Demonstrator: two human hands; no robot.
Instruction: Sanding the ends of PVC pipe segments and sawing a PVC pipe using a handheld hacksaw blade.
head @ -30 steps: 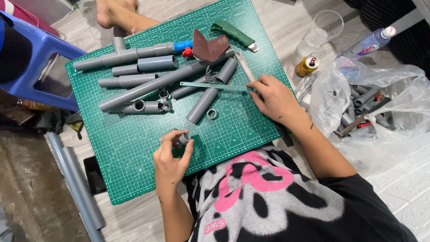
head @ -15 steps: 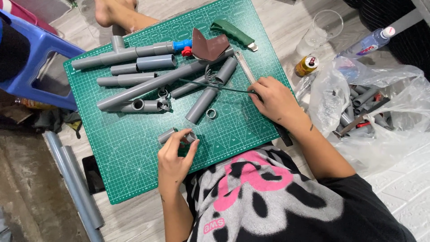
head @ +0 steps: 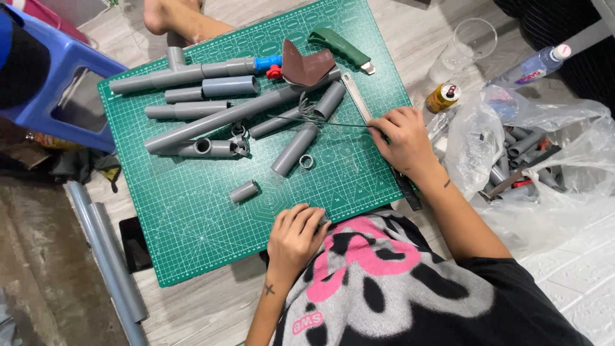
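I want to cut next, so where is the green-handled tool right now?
In the head view, the green-handled tool lies at the cutting mat's far right corner, beside the brown sandpaper piece, beyond the right hand.

Grey pipes (head: 218,120) lie on a green gridded cutting mat (head: 192,218), beside a blue stool (head: 77,64).

- lower left of the green cutting mat (head: 192,237) lies bare; only a short pipe stub (head: 243,191) sits at its edge.
- grey pipes (head: 211,122) crowd the mat's upper half.
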